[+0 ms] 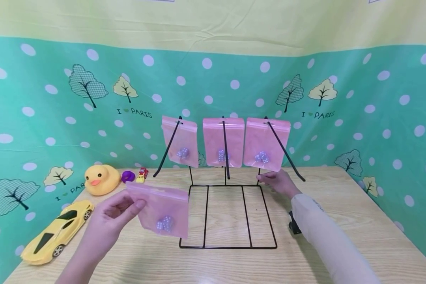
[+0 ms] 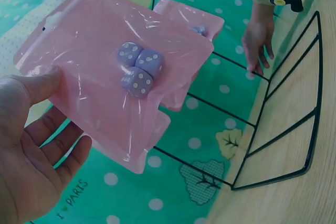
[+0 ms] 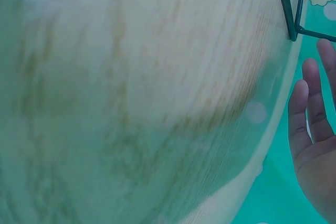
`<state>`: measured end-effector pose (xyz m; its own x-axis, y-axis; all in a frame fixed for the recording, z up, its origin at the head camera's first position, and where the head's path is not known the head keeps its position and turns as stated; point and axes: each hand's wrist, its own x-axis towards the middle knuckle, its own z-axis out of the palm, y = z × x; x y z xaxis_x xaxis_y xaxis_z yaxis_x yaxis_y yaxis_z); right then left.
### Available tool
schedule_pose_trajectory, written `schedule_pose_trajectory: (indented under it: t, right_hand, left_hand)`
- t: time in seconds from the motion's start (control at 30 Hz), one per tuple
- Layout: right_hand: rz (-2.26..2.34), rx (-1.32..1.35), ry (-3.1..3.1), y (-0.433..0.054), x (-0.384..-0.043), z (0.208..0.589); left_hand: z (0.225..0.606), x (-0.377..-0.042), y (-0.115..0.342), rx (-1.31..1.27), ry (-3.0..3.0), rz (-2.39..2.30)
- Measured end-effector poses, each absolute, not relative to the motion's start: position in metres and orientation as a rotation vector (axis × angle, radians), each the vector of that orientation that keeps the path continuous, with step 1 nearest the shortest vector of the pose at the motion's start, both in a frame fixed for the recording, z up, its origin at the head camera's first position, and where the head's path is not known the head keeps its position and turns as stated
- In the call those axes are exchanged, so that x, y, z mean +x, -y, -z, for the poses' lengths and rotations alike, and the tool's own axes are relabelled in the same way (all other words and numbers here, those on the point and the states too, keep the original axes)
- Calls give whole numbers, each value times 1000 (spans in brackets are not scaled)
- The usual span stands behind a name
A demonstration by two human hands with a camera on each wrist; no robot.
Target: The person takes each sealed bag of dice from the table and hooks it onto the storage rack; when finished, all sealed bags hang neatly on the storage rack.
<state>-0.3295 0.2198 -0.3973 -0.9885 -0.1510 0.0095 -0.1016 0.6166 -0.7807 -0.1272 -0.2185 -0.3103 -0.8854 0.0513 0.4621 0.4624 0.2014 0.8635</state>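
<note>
My left hand (image 1: 110, 221) pinches the left edge of a pink zip pouch (image 1: 163, 213) between thumb and fingers, in front of the black wire display rack (image 1: 228, 247). Three lilac dice (image 2: 140, 69) show through it in the left wrist view. Three similar pouches hang from the rack's prongs: a left one (image 1: 180, 138), a middle one (image 1: 214, 134) and a right one (image 1: 260, 136). Below the right pouch, my right hand (image 1: 280, 183) pinches the rack's upright wire at its fingertips. Its outer fingers (image 3: 315, 98) are extended in the right wrist view.
At the left of the wooden table (image 1: 319, 244) stand a yellow toy car (image 1: 58, 232), a yellow rubber duck (image 1: 101, 179), a purple toy (image 1: 127, 176) and a small red-and-yellow toy (image 1: 142, 174). A dotted green cloth (image 1: 227, 98) hangs behind.
</note>
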Motion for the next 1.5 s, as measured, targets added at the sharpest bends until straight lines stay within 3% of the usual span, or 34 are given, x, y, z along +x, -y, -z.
schedule_pose_trajectory:
  t: [0.5, 1.5]
  right_hand:
    - [1359, -227, -2751, -223, -331, 398]
    - [1361, -223, -2768, -224, -336, 405]
  left_hand:
    - [294, -121, 210, -349, 2080, 1772]
    - [300, -135, 196, -288, 1981, 1824]
